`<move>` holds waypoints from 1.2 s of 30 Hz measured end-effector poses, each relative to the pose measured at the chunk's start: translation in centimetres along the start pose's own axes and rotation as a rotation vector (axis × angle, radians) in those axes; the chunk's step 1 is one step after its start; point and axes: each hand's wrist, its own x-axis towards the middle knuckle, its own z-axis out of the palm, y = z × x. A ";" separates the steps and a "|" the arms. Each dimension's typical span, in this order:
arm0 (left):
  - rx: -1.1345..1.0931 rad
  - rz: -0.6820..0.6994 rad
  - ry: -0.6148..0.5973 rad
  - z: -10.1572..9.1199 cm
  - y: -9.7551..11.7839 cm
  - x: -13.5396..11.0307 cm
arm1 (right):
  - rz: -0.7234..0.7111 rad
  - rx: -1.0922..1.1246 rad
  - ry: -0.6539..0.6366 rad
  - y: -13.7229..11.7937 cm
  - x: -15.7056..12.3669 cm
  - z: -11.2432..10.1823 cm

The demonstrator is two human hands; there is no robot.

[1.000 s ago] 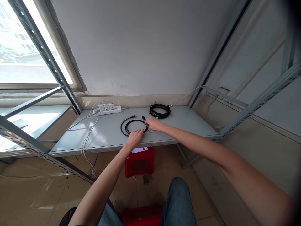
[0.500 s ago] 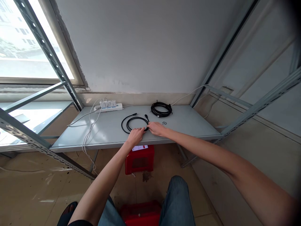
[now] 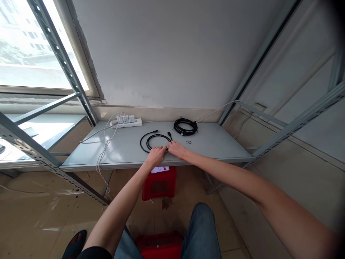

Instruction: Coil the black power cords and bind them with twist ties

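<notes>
A thin black cable (image 3: 147,141) lies in loose loops near the front edge of the grey shelf (image 3: 129,147). One connector end points to the back left, the other sticks up just beyond my right hand. My left hand (image 3: 156,155) is closed on the near side of the loops. Right beside it, my right hand (image 3: 176,149) is closed on the same cable, fingers almost touching the left ones. The cable between the fingers is mostly hidden. Behind and to the right sits a thicker black cable coil (image 3: 185,126), bundled. A small dark twist tie (image 3: 188,142) lies right of my right hand.
A white power strip (image 3: 126,123) with plugs stands at the back left, its white cords (image 3: 104,153) hanging over the front edge. Metal uprights (image 3: 58,54) frame the shelf. A red stool (image 3: 159,185) is beneath, with a phone on top.
My right hand has shifted slightly left and down, closer to my left hand. The view has moved a little; the cable loops keep about the same shape.
</notes>
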 end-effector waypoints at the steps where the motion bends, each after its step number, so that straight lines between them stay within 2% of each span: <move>1: -0.001 0.000 0.003 0.1 0.0 0.0 | -0.029 -0.041 0.016 -0.1 0.1 0.1; 6: 0.004 0.004 0.011 0.1 -0.1 0.0 | -0.151 -0.130 0.064 0.3 -0.1 0.8; 14: 0.088 0.029 0.002 0.1 -0.1 0.1 | -0.288 -0.312 0.008 0.4 0.2 0.3; 17: 0.108 0.029 0.001 0.1 0.0 0.0 | -0.307 -0.344 -0.024 0.4 0.2 0.3; 20: 0.104 0.023 0.005 0.0 0.1 0.0 | -0.266 -0.262 -0.043 0.9 0.2 0.2; 23: 0.105 0.012 -0.005 -0.2 0.1 0.0 | -0.218 -0.041 -0.090 1.5 0.6 0.0; 25: 0.108 0.010 -0.011 -0.3 0.1 -0.1 | -0.131 0.160 -0.143 1.8 0.9 -0.2; 27: 0.108 0.014 -0.014 -0.3 0.2 -0.1 | 0.059 0.437 -0.156 2.0 1.2 -0.2; 30: 0.107 0.022 -0.007 -0.4 0.2 -0.1 | 0.498 1.108 -0.166 2.2 1.3 0.0; 32: 0.109 0.021 0.002 -0.3 0.1 -0.1 | 0.699 1.462 -0.227 2.3 1.4 0.0; 33: 0.110 0.018 0.003 -0.3 0.1 -0.1 | 0.743 1.561 -0.262 2.3 1.3 0.0; 36: 0.104 0.011 0.005 -0.2 0.0 0.0 | 0.762 1.676 -0.305 2.2 1.1 -0.3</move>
